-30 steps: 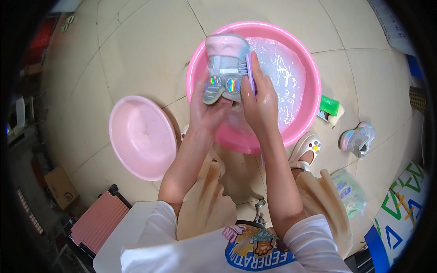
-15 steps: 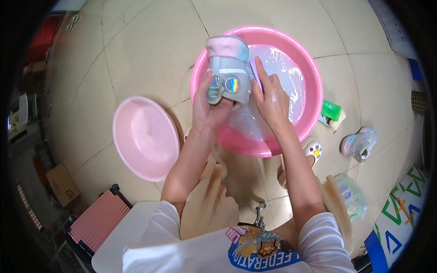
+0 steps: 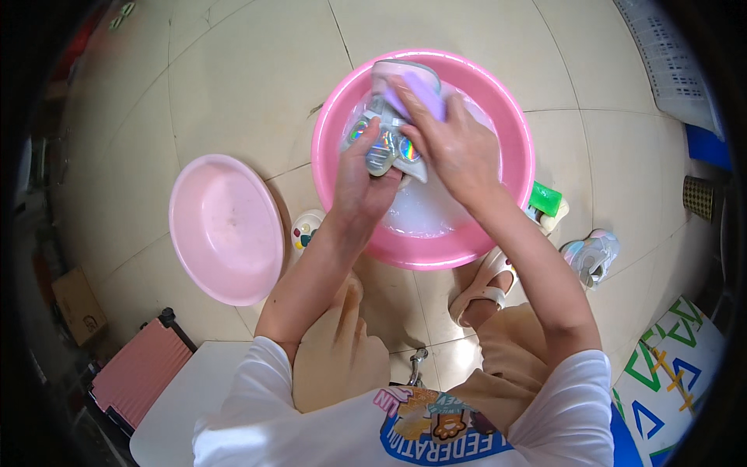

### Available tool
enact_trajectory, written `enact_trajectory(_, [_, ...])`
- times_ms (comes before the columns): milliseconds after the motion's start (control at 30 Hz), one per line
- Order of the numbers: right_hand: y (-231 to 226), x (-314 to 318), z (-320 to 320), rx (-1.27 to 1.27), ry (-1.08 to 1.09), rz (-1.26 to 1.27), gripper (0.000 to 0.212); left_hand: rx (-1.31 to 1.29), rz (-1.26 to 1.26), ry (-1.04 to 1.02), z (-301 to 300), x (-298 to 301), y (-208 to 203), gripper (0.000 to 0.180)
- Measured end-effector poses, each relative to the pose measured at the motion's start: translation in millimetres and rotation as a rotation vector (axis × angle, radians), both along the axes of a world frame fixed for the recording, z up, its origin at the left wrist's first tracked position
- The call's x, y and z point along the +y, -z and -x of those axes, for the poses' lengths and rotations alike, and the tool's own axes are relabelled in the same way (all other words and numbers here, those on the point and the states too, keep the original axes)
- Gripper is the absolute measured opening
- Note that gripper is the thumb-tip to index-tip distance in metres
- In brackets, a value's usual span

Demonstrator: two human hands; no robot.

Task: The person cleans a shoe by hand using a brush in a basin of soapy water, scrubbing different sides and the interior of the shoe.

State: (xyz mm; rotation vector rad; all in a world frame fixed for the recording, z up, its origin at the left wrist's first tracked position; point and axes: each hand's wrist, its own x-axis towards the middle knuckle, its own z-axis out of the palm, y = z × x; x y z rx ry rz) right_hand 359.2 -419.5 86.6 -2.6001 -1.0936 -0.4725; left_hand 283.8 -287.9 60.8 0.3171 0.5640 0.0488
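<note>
A small grey-and-pink shoe (image 3: 381, 148) with shiny rainbow discs is held over the large pink basin (image 3: 523, 163) of cloudy, soapy water. My left hand (image 3: 364, 183) grips it from below, thumb on its near side. My right hand (image 3: 463, 152) is closed on a purple scrubbing brush (image 3: 420, 95), smeared by motion, laid against the shoe's far pink part. The brush's underside is hidden.
A pale pink basin (image 3: 226, 229) stands on the tiled floor at left. Right of the big basin lie a green-topped item (image 3: 546, 199) and another small shoe (image 3: 591, 257). A pink suitcase (image 3: 144, 373) and a patterned box (image 3: 669, 373) flank me.
My right hand has brought the brush up and left from beside the shoe onto its far part. The shoe is now tilted. The whole view has shifted slightly.
</note>
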Motion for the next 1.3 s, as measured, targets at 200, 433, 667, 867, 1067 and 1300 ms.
enact_trajectory(200, [30.9, -34.7, -8.1, 0.042, 0.025, 0.062, 0.059, -0.033, 0.071, 0.003, 0.6, 6.9, -6.5, 0.035])
enact_trajectory(433, [56.9, -42.1, 4.3, 0.323, 0.181, -0.081, 0.046, -0.264, -0.148, 0.078, 14.4, 3.9, -8.0, 0.034])
enact_trajectory(667, [73.6, -21.2, 23.5, 1.263, 0.326, -0.583, 0.072, -0.057, 0.136, 0.039, 4.8, 0.6, -2.7, 0.032])
enact_trajectory(867, [-11.2, 22.8, 19.0, 0.585, 0.133, -0.395, 0.069, -0.071, 0.097, 0.019, 7.6, 0.1, -1.9, 0.029])
enact_trajectory(1067, [9.4, 35.1, 19.9, 0.661, 0.486, -0.592, 0.061, -0.026, 0.097, 0.014, 7.3, 4.1, 1.3, 0.034])
enact_trajectory(1300, [-0.1, 38.4, 29.5, 0.894, 0.537, -0.657, 0.062, 0.023, 0.008, 0.041, 28.5, 15.1, 1.2, 0.034])
